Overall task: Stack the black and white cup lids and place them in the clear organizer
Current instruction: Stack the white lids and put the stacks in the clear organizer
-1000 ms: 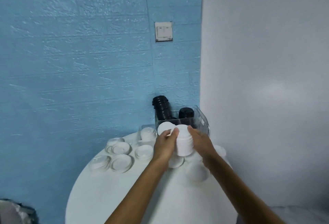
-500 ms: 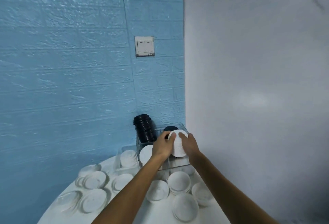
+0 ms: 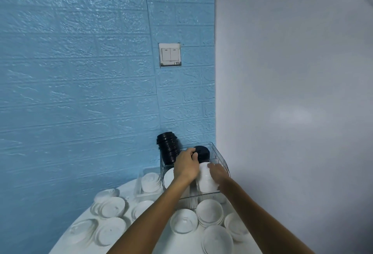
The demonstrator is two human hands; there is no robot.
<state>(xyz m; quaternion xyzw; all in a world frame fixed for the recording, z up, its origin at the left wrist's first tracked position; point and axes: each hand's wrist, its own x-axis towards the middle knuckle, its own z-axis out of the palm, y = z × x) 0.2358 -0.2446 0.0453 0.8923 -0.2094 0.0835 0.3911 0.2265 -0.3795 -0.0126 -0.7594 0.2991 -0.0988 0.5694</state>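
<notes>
Both hands lower a white lid stack (image 3: 206, 179) into the clear organizer (image 3: 219, 157), front right compartment, held from two sides so it stays straight. Left hand (image 3: 186, 166) fingers curl on its top/left; right hand (image 3: 217, 173) fingers wrap its right side. Black lid stacks (image 3: 168, 148) sit behind w/ little room. Loose white lids (image 3: 210, 212) crowd the desk (image 3: 141, 241) in front.

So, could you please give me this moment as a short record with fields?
left hand: inside the clear organizer, fingers at the short black lid stack
right hand: holds the white lid stack in the organizer's front right compartment
tall black lid stack: leaning, back left
loose white lids: on the white table
</notes>
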